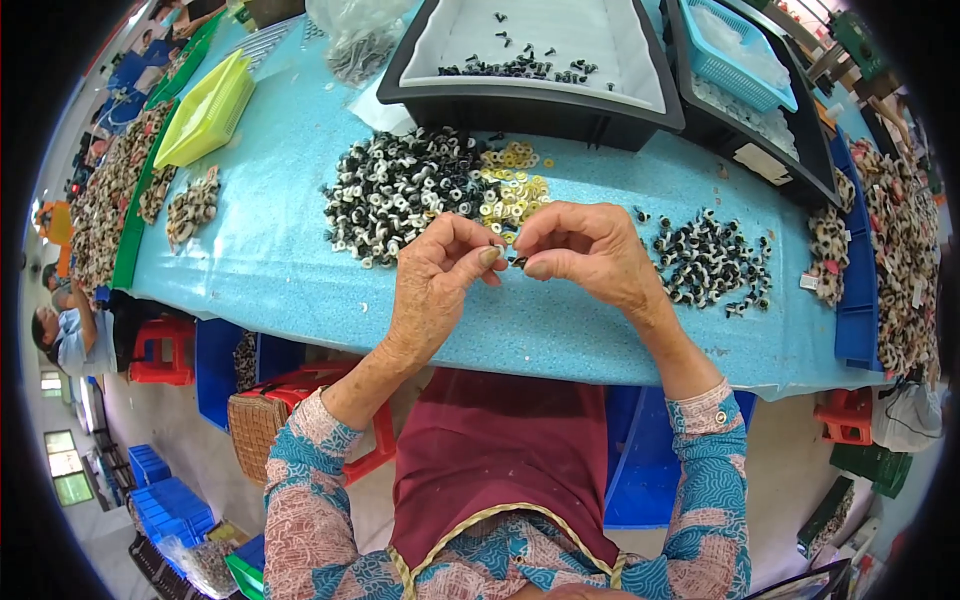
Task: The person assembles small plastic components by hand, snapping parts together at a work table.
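Over the blue-covered table, my left hand point(440, 270) pinches a small pale washer between thumb and forefinger. My right hand point(598, 258), fingertips close by, pinches a small black peg point(518, 262); the fingers partly cover both parts. Behind my left hand spreads a large heap of black and white washers point(400, 190). Yellow and whitish washers point(515, 185) lie beside it, just beyond my fingertips. To the right of my right hand is a looser pile of black pegs with white rings point(712, 260).
A black tray with white lining point(530, 105) holds loose black pegs at the back. Beside it stands a black bin with a light-blue basket point(735, 55). A yellow-green basket point(205, 110) sits at left. Patterned furry pieces point(905, 260) fill containers at both sides; a person point(75, 335) is at far left.
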Available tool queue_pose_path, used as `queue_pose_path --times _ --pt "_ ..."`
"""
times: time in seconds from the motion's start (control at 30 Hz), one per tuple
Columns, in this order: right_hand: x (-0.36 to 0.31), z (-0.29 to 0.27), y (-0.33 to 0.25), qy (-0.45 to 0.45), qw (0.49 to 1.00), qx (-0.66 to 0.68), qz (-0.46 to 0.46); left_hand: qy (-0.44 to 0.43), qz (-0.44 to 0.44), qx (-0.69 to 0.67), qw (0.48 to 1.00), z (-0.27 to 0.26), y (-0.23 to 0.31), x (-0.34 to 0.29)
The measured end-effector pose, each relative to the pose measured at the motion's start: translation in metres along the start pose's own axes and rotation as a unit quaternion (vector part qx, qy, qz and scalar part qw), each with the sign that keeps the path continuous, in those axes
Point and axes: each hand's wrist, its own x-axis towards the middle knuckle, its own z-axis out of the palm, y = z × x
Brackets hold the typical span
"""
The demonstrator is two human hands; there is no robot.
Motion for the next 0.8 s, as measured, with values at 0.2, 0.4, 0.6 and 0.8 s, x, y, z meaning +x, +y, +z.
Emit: queue_pose_path --times 0.2,0.4,0.6,0.8 --pt "0.002 -0.005 0.008 -0.018 1.0 0.008 0.023 -0.007 -0.02 -0.047 0.999 0.005 -0.003 -0.002" --pt "0.003 -0.002 0.004 -0.025 0.982 -0.182 -0.049 -0.015 -0.115 -0.113 0.987 0.003 0.0 -0.005" --pt "0.004 0.003 0.019 -0.059 0.913 -0.346 -0.21 0.019 -0.15 -0.169 0.974 -0.004 0.002 -0.018" --pt "0.002 0.005 0.002 -0.012 0.953 -0.274 -0.13 0.059 -0.031 -0.061 0.996 -0.009 -0.021 -0.032"
